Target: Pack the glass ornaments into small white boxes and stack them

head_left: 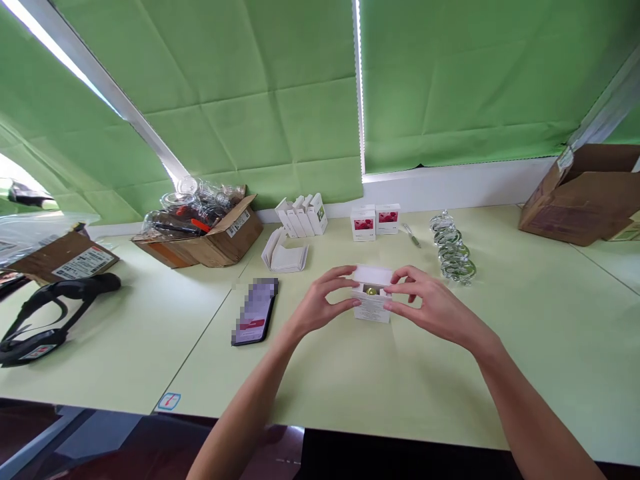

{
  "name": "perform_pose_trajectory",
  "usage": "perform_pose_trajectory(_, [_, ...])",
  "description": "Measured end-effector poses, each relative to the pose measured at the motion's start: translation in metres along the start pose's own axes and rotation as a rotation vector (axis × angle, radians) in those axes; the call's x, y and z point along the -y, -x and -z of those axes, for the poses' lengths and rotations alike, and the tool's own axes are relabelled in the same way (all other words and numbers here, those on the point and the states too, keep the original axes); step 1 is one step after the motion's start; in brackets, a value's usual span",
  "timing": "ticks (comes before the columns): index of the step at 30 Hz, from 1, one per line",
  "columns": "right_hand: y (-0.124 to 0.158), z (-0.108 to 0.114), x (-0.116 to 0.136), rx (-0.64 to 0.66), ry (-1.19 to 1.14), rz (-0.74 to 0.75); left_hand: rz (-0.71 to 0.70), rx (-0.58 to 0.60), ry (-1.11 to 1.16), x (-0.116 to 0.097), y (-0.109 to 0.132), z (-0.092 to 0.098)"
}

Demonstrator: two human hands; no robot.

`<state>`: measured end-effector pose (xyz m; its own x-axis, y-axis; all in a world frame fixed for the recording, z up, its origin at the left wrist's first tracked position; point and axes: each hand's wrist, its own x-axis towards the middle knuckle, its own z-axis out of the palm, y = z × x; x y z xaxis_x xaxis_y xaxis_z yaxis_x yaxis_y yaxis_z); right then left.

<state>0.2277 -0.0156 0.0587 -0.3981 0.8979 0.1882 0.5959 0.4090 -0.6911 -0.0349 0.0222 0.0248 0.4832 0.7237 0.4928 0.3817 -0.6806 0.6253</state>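
Note:
A small white carton (371, 312) stands on the table before me with its top flap (373, 275) raised. Inside its opening shows a shiny gold-green round thing (371, 291), whose lower part is hidden. My left hand (327, 297) grips the carton's left side, thumb low on the front and fingers near the flap. From the right, my right hand (425, 299) holds the other side, its thumb at the front edge and fingertips by the opening and the flap. Fine print covers the carton's front.
Two closed white boxes with pink pictures (363, 224), a pen (411, 235) and a row of clear round items (453, 250) lie behind. Flat white cartons (301, 217) and an opened one (285, 253) are back left. A phone (255, 311), headgear (55, 313) and cardboard boxes (220, 240) lie around.

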Motion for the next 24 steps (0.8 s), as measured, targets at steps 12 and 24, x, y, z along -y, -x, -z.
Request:
perform_pose_trajectory(12, [-0.010, -0.023, -0.004, -0.241, -0.092, -0.136, 0.342, -0.242, 0.438, -0.008, 0.005, -0.035])
perform_pose_trajectory(24, [-0.007, -0.018, -0.006, -0.127, 0.009, 0.072, 0.207, -0.261, 0.233, -0.014, 0.004, -0.037])
